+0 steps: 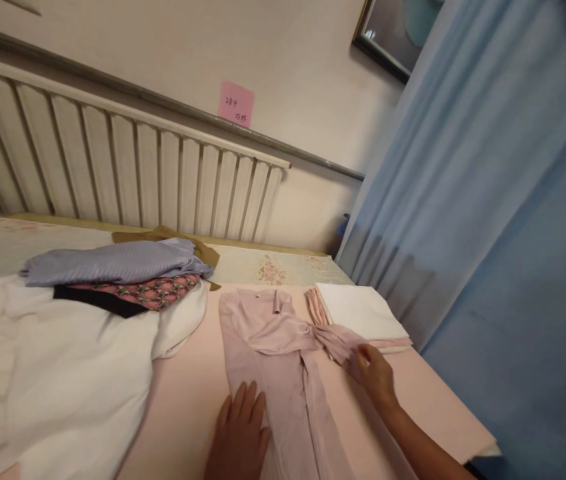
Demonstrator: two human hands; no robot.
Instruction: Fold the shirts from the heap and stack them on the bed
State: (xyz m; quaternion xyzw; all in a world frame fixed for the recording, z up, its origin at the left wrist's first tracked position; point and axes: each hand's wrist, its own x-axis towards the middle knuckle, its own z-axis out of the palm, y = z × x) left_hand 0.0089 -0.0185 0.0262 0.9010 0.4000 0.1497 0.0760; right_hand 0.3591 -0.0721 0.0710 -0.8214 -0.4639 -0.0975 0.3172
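A pale mauve blouse (283, 387) lies partly folded lengthwise on the pink table cover (183, 400), its collar toward the wall. My left hand (240, 430) rests flat on the blouse's left edge with fingers stretched out. At the right, my right hand (375, 373) pinches the blouse's sleeve (340, 339) and holds it drawn out sideways, so the cloth gathers near the shoulder. The sleeve's lower end trails down beside my right forearm.
Behind the sleeve sits a stack of folded clothes with a white one (363, 310) on top. Left lie a white garment (73, 373), a patterned piece (163, 292) and a blue-grey garment (117, 261). A radiator (127, 167) lines the wall; a blue curtain (473, 187) hangs right.
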